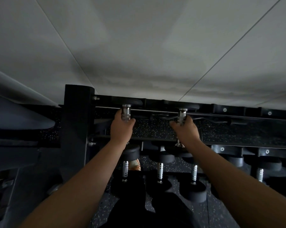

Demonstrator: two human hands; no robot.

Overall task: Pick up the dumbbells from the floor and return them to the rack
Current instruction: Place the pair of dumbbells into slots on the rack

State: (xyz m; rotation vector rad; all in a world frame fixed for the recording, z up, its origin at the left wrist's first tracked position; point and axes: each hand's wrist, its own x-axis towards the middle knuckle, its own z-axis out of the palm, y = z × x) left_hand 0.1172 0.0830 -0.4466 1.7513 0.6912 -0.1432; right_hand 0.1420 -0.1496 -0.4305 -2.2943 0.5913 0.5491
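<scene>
Two black dumbbells with chrome handles lie across the top tier of the black rack. My left hand is closed around the handle of the left dumbbell. The handle of the right dumbbell is gripped by my right hand. Each dumbbell's far head rests at the rack's back rail by the wall. The near heads sit below my wrists, partly hidden by them.
Several more dumbbells rest on the lower tier beneath my arms. A thick black upright post stands just left of my left hand. A pale wall rises directly behind the rack. Speckled rubber floor lies below.
</scene>
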